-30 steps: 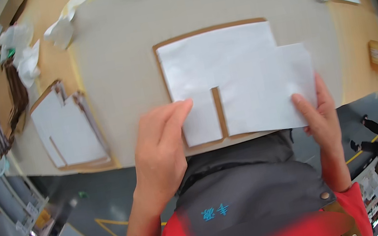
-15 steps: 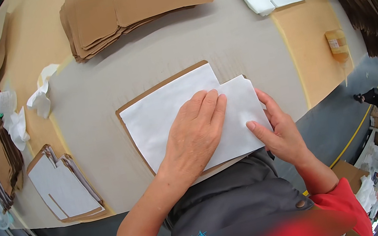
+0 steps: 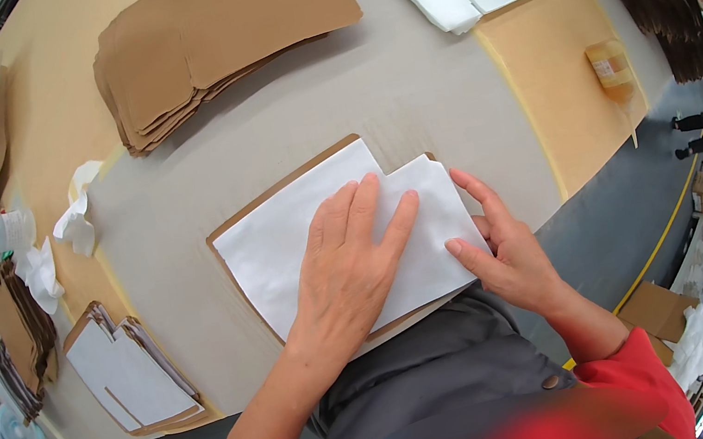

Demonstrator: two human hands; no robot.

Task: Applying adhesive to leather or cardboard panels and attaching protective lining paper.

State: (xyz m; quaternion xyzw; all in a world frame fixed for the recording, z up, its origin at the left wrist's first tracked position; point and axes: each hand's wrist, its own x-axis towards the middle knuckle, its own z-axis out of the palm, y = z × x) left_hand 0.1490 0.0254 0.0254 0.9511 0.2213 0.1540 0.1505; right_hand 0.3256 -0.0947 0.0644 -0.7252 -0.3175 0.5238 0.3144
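A single head-worn fisheye camera looks steeply down from just above the person's chest onto a grey and tan worktable (image 3: 440, 82), close enough that both bare hands fill the lower centre. The view faces forward across the table; its edges curve toward a dark round rim, with the floor showing at right.

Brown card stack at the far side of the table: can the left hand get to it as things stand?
Probably yes. The left hand lies flat on the white sheet; only bare grey mat lies between it and the brown card stack.
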